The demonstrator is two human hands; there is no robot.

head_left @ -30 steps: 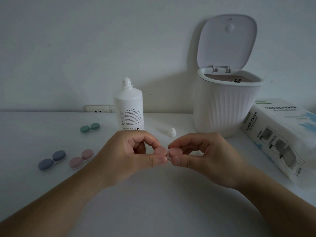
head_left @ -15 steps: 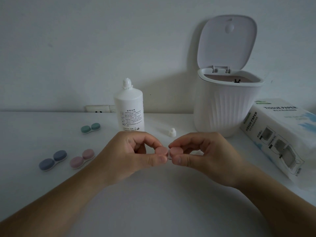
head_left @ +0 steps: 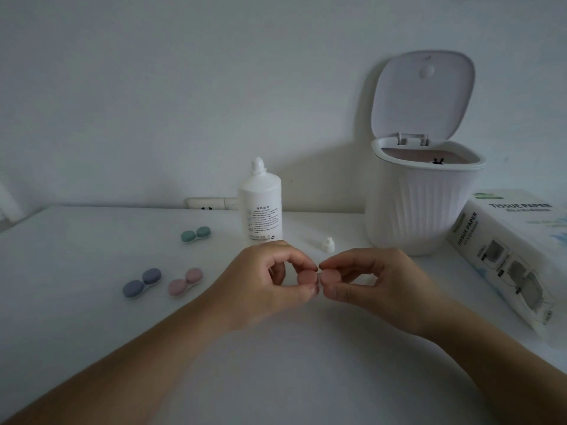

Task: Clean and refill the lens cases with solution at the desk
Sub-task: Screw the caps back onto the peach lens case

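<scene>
Both hands are up over the tabletop (head_left: 92, 317) pinching one pink lens case (head_left: 317, 277): left hand (head_left: 264, 286) clamped on its left cap, right hand (head_left: 377, 283) on the right. Green (head_left: 195, 234), blue (head_left: 142, 283) and another pink case (head_left: 185, 282) sit off left, with the uncapped solution bottle (head_left: 260, 207), its cap (head_left: 328, 244), the open bin (head_left: 420, 194) and tissue box (head_left: 515, 250) behind.

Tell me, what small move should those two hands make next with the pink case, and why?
Probably twist a cap off. The left hand and right hand each pinch one cap of the pink lens case, and both caps look closed. The solution bottle already stands uncapped behind, its small cap lying on the desk.
</scene>
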